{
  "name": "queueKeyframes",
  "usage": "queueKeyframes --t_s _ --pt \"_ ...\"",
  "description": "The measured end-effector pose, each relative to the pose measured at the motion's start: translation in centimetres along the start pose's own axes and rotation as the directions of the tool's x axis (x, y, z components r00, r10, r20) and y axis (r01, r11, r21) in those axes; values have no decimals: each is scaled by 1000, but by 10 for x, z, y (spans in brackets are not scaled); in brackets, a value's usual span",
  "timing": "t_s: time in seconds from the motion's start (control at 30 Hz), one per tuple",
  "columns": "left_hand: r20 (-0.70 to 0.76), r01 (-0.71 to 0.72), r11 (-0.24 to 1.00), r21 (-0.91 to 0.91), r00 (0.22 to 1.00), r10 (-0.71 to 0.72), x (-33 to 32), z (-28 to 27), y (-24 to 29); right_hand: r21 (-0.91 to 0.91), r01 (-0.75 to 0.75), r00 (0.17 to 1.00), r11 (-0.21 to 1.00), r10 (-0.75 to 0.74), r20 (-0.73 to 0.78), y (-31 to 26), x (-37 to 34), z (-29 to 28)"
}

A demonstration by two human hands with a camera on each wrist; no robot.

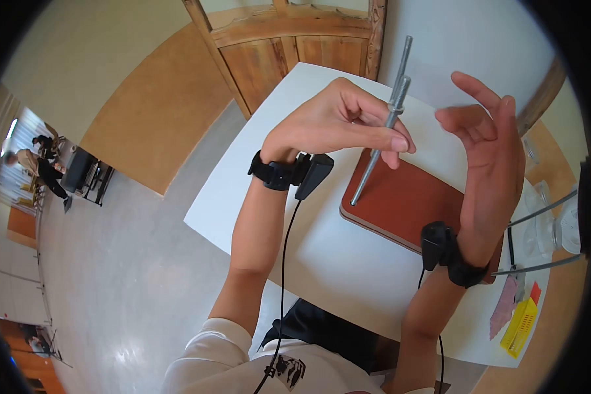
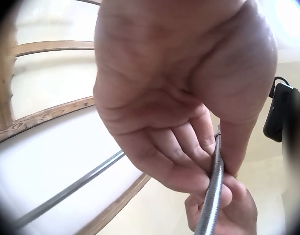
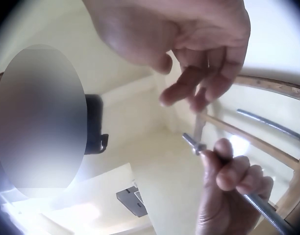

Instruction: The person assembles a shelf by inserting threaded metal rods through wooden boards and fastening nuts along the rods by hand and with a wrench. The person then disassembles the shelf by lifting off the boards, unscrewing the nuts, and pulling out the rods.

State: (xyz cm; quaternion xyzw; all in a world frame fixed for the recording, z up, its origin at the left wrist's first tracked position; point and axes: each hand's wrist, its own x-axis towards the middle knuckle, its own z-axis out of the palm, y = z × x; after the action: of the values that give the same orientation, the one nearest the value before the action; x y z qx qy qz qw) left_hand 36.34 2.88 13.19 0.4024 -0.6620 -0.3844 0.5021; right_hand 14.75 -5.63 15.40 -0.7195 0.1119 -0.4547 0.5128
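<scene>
Left hand (image 1: 338, 125): grasping a threaded rod (image 1: 375, 161), thumb against fingers, held aslant; the pinch sits below the nut (image 1: 396, 108), leaving nut and upper end exposed towards the other hand. Second rod (image 1: 406, 56): just beyond the left fingers; what supports it, cannot tell. Right hand (image 1: 489, 144): released, fingers loosely bent, apart from the nut. Red-brown case (image 1: 400, 203): beneath both hands, flat on the white bench (image 1: 322, 249).

White surface (image 1: 308, 262), flat reddish-brown case (image 1: 407, 203) on it, yellow item (image 1: 520, 328) and pink piece (image 1: 503, 306) near its corner, wooden chair (image 1: 259, 62) beyond, clear containers (image 1: 540, 223) at right
</scene>
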Motion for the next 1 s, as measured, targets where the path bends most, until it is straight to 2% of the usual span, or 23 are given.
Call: queueKeyframes --t_s 0.1,0.17,0.2,0.27,0.3,0.37,0.43,0.53,0.63,0.67,0.73,0.83,0.97,1.0 --pt "8 -11 1000 -28 1000 11 0 1 -2 12 35 997 999 -34 -70 -1 0 17" --pt "15 -30 999 -42 999 30 0 1 -5 31 -3 997 1000 1 81 -4 -4 28" --pt "23 -51 997 -56 998 53 -1 1 -5 34 -3 996 999 0 84 -1 -3 23" --pt "20 -52 999 -3 998 52 0 1 -4 -39 -25 997 999 22 -73 7 0 3" --pt "22 -52 997 48 998 51 0 1 -2 -34 -24 997 999 21 -68 9 1 -5" --pt "-12 -3 1000 12 1000 3 -1 2 2 23 -13 999 1000 15 -46 10 1 -18" --pt "3 -10 1000 -22 1000 10 -1 1 0 51 29 1000 998 -29 -4 10 3 -3" --pt "-3 -13 1000 -22 1000 13 -1 2 -3 -40 64 998 997 -64 8 2 0 24" --pt "23 -21 999 -31 1000 22 -4 1 0 -137 128 965 982 -92 245 12 2 5" --pt "18 -20 999 -28 1000 21 -4 1 1 -133 129 964 983 -93 249 14 2 -3" --pt "-1 -7 1000 23 1000 7 -2 2 3 -38 -104 994 994 104 15 12 3 -13" --pt "-29 61 998 -16 998 -61 -4 2 8 -27 -17 999 999 16 -29 6 2 0" --pt "-16 -25 998 54 1000 26 -3 -1 0 32 57 997 998 -59 49 7 -3 28" --pt "-36 -13 998 68 999 16 -5 -2 1 -77 87 994 993 -81 77 6 -5 24"
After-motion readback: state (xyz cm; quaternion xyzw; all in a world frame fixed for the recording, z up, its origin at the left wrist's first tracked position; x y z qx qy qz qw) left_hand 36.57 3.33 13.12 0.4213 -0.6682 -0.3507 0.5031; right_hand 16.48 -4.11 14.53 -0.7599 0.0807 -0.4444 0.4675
